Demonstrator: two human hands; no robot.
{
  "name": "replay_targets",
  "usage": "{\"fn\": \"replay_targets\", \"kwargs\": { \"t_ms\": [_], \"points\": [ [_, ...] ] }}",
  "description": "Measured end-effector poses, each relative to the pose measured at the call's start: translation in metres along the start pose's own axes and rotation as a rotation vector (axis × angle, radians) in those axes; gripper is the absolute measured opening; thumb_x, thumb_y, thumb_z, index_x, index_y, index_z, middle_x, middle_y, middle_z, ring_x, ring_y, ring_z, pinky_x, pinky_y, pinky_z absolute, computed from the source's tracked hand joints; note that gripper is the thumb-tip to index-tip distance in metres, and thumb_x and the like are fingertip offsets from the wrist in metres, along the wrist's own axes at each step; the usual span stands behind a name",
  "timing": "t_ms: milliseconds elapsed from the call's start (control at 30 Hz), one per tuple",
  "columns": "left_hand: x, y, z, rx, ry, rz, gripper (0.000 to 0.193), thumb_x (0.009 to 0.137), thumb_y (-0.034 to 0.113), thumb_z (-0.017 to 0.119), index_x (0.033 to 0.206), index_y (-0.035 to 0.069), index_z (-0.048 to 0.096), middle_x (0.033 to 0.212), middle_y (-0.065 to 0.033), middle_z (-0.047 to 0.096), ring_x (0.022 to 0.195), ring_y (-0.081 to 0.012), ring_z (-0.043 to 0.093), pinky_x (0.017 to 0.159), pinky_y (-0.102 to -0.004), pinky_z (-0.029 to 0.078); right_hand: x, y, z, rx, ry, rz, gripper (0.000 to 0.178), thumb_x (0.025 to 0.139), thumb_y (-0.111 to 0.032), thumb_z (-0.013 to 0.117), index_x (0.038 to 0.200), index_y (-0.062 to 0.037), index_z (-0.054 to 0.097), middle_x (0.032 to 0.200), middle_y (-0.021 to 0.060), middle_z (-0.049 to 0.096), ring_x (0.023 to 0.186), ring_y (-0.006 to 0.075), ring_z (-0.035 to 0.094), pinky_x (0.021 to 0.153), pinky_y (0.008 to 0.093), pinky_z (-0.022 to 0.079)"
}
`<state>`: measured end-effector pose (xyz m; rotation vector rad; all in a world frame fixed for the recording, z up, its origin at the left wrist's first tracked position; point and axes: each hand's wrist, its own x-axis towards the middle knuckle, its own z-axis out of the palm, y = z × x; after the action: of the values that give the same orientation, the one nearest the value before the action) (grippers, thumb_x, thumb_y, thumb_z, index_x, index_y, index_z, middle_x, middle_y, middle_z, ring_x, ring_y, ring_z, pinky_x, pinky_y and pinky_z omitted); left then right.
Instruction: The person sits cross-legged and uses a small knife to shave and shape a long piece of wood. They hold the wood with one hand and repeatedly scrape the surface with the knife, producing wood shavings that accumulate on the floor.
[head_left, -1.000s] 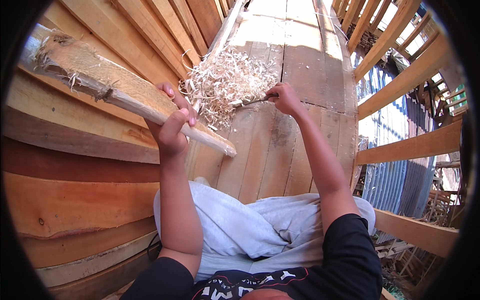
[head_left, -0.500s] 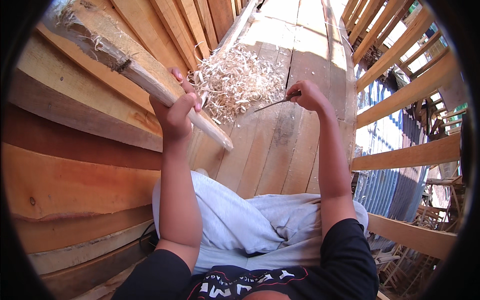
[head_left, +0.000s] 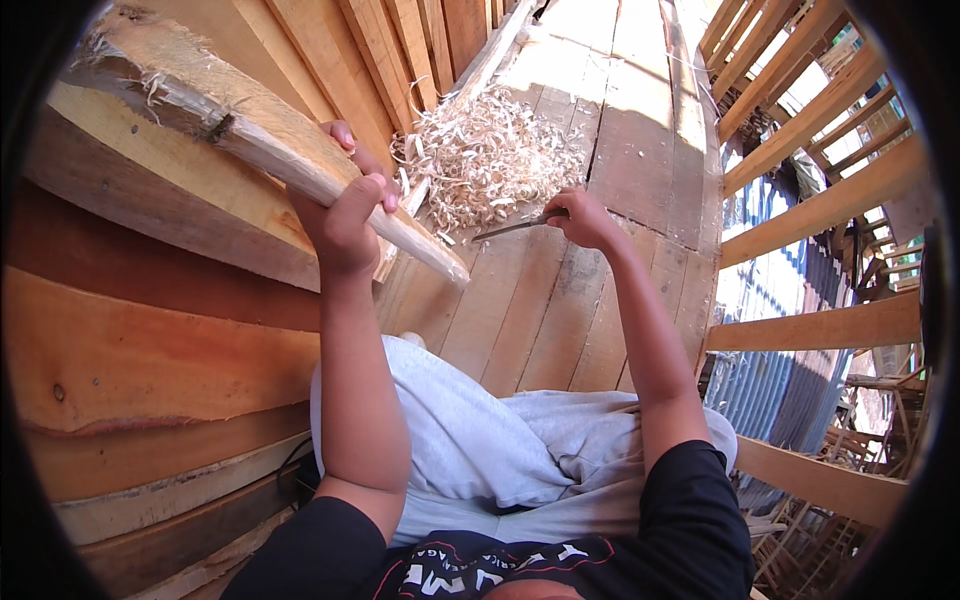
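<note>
My left hand (head_left: 348, 215) is wrapped around a long, roughly shaved wooden pole (head_left: 270, 150), near its lower end. The pole slants from the upper left down toward the floor in front of me, with frayed fibres at its thick upper end and a dark notch partway along. In my right hand (head_left: 583, 217) is a knife (head_left: 515, 229) with a dark handle, its thin blade pointing left toward the pole's lower tip. Blade and pole are apart. Beyond them, a heap of curled wood shavings (head_left: 490, 155) lies on the floor.
A wall of wooden boards (head_left: 150, 350) runs close along my left. On the right stands a slatted wooden railing (head_left: 810, 325), with corrugated metal sheets (head_left: 765, 375) below it. Plank flooring (head_left: 545, 310) stretches ahead, sunlit at the far end. My legs in grey trousers are folded in front.
My right hand has moved left with the knife, bringing the blade closer to the pole's lower end. The left hand keeps its grip, and the view has shifted slightly.
</note>
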<state>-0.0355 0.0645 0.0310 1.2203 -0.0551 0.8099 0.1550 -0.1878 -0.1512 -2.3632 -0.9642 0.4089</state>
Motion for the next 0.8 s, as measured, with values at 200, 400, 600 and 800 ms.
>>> {"fn": "replay_targets", "kwargs": {
  "t_ms": [200,400,600,800],
  "points": [
    [0.002,0.001,-0.005,0.009,-0.001,-0.006,0.038,0.068,0.003,0.056,0.103,-0.002,0.042,0.062,-0.0053,0.046,0.05,-0.0138,0.045,0.053,-0.0265,0.044,-0.005,-0.01,-0.009,0.125,-0.253,0.077,0.02,0.084,-0.009,0.069,0.104,-0.0066,0.07,0.102,0.0115,0.071,0.097,0.0284,0.066,0.085,0.0384,0.051],
    [0.003,0.004,-0.007,0.0,0.013,-0.01,0.038,0.068,0.003,0.055,0.103,-0.001,0.041,0.061,-0.0053,0.045,0.049,-0.0139,0.044,0.053,-0.0265,0.043,-0.001,-0.028,0.025,0.005,-0.192,-0.023,0.02,0.084,-0.011,0.069,0.103,-0.0056,0.068,0.096,0.0113,0.071,0.09,0.0277,0.067,0.079,0.0377,0.051],
    [0.004,0.007,-0.012,-0.007,0.032,0.009,0.039,0.067,0.001,0.054,0.103,0.0,0.041,0.062,-0.0063,0.045,0.049,-0.0145,0.044,0.052,-0.0265,0.043,-0.003,-0.043,0.045,-0.021,0.15,0.098,0.018,0.084,-0.01,0.068,0.102,-0.0062,0.068,0.096,0.0116,0.071,0.089,0.0274,0.068,0.079,0.037,0.052],
    [0.004,0.011,-0.011,0.0,0.049,0.004,0.039,0.067,0.001,0.054,0.104,0.0,0.041,0.062,-0.0059,0.043,0.05,-0.0144,0.043,0.052,-0.027,0.044,-0.002,-0.018,0.021,0.165,-0.131,-0.009,0.022,0.082,-0.007,0.072,0.103,-0.0026,0.068,0.093,0.0097,0.072,0.088,0.0219,0.068,0.08,0.0339,0.052]
  ]
}}
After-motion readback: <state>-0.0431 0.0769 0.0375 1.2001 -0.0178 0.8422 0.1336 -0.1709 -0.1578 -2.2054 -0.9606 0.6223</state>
